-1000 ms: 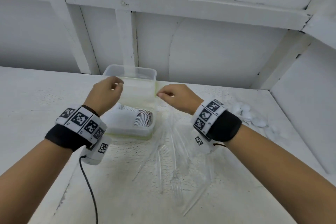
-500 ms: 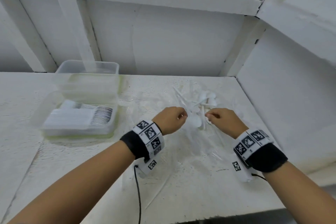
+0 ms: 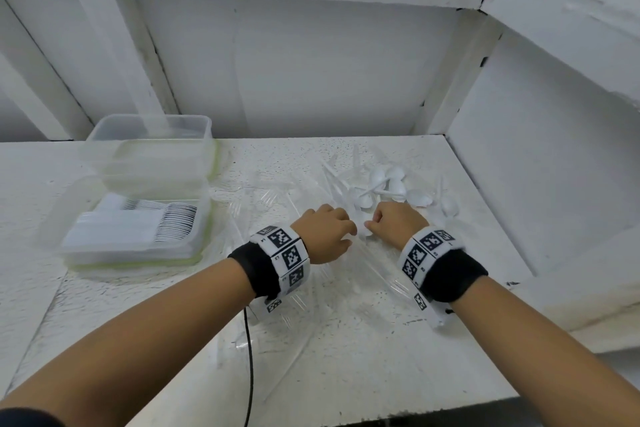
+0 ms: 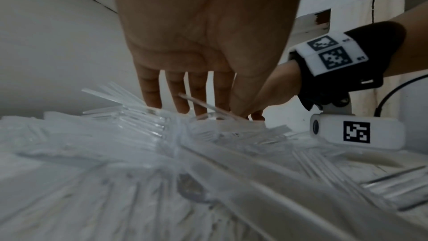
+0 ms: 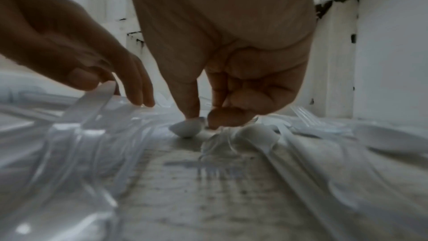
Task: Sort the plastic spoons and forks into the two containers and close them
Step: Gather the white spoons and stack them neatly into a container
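While your right hand point(image 5: 222, 87) pinches a white spoon point(image 5: 186, 129) right of the container point(image 3: 138, 218), your left hand point(image 3: 325, 236) pinches clear cutlery point(image 4: 208, 105); light, slippery; grip handles.

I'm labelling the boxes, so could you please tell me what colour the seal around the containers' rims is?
Pale green, on both stacked containers; the head view shows it best.

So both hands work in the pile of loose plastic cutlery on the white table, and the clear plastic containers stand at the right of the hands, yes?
Not quite. The clear plastic containers stand to the left of the hands, as the head view shows. The rest holds: the left hand and the right hand both work in the loose plastic cutlery on the white table.
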{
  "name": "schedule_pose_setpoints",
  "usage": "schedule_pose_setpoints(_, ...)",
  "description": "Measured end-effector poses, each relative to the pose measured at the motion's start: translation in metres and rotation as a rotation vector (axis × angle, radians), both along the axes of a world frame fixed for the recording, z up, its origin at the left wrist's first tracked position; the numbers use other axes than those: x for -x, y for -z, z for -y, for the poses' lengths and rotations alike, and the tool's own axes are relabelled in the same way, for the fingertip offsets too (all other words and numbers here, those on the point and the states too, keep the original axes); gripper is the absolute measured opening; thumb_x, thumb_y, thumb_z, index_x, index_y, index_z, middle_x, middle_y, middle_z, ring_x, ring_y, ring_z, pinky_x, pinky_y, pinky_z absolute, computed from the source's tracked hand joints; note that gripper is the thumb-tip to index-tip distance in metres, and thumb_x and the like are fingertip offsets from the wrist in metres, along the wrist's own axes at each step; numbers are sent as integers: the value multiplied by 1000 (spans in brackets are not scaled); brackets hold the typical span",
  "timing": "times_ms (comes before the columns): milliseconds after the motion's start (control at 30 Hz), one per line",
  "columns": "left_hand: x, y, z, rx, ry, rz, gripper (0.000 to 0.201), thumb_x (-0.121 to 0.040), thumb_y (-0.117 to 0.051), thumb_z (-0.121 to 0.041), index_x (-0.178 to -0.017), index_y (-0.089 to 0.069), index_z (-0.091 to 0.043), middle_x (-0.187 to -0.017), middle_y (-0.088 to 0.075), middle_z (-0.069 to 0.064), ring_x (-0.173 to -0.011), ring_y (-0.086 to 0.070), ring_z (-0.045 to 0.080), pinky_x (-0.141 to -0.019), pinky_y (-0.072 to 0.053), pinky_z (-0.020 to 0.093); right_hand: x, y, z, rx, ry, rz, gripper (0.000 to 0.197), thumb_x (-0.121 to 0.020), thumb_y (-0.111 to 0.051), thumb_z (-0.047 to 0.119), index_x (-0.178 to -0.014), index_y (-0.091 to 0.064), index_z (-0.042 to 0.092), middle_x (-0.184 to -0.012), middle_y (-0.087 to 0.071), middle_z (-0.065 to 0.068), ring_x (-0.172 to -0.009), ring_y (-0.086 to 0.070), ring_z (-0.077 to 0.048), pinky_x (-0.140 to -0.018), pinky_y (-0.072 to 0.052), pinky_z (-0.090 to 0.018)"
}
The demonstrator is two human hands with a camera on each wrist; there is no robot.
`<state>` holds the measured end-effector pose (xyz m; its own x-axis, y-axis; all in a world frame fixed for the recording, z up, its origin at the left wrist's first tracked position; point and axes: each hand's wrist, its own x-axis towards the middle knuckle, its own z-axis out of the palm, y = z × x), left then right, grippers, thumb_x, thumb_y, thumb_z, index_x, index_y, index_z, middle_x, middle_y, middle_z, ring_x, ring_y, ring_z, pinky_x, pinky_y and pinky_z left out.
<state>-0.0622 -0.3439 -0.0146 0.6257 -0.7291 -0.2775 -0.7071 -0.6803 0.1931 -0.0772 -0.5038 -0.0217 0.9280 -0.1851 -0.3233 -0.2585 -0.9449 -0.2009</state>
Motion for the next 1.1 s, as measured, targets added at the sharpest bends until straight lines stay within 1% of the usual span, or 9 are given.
schedule_pose_setpoints(133, -3, -1, -10, 5, 1, -4, 38, -99, -37, -31, -134, -45, -22, -142, -39, 2, -130, -32, 24, -103, -32, 38, -2, 1, 3, -44, 64, 0, 16, -89, -48, 13, -74, -48, 9, -74, -52, -5, -77, -51, -22, -59, -36, -26)
schedule_pose_setpoints(233, -6, 0, -19, 44, -24, -29, 36, -99, -38, -31, -132, -48, -23, -140, -42, 1, -127, -36, 23, -103, -35, 38, 4, -11, 5, -67, 120, 92, 14, -93, -41, 12, -102, -50, 7, -94, -57, -15, -85, -52, -28, -69, -37, -30)
schedule_pose_setpoints(367, -13, -3, -27, 259, -151, -106, 33, -98, -41, -28, -126, -54, -19, -130, -51, 4, -120, -47, 20, -102, -37, 32, 12, -32, 13, -122, 100, 418, 28, -95, -39, 5, -119, -53, 3, -109, -58, -15, -97, -56, -29, -72, -35, -25)
schedule_pose_setpoints(500, -15, -14, -22, 552, -262, -47, 35, -97, -44, -22, -131, -48, -14, -131, -49, 5, -118, -48, 16, -94, -31, 17, 16, -54, 13, -90, -112, 739, 24, -92, -46, 1, -110, -62, 2, -102, -58, -17, -83, -58, -30, -69, -37, -24)
schedule_pose_setpoints(633, -12, -25, -14, 800, -294, 27, 54, -92, -52, -31, -139, -36, -11, -140, -39, 8, -131, -35, 19, -104, -25, 21, 18, -77, 5, -159, -347, 970, 21, -88, -49, 6, -96, -68, 3, -89, -63, -9, -72, -47, -1, -68, -37, -11)
schedule_pose_setpoints(733, -8, -32, -14, 813, -305, 158, 72, -82, -41, -55, -141, -34, -16, -143, -35, 6, -133, -30, 20, -107, -23, 36, 19, -90, -1, -225, -438, 992, 18, -86, -54, 1, -95, -69, 3, -85, -62, -1, -74, -42, 4, -69, -37, -4)
schedule_pose_setpoints(833, -2, -43, -19, 733, -290, 91, 50, -90, -45, -48, -129, -49, -17, -130, -51, -1, -124, -44, 16, -109, -23, 42, 25, -98, -9, -354, -456, 964, 17, -87, -56, 5, -95, -70, 7, -84, -63, 3, -72, -52, -6, -66, -42, -8)
schedule_pose_setpoints(967, 10, -51, -28, 774, -313, -241, 34, -97, -44, -29, -98, -59, 3, -69, -56, -3, -60, -54, 10, -62, -44, 19, 35, -95, -23, -662, -133, 858, 11, -89, -61, 13, -96, -66, 20, -84, -61, 13, -69, -55, 1, -63, -46, -12)
schedule_pose_setpoints(1100, 26, -41, -33, 748, -356, -322, 29, -97, -42, -33, -78, -51, -13, -65, -43, -3, -54, -36, 8, -52, -31, 19, 46, -73, -47, -904, 182, 545, 24, -85, -63, 36, -102, -55, 21, -88, -61, 4, -75, -60, -6, -60, -49, -23)
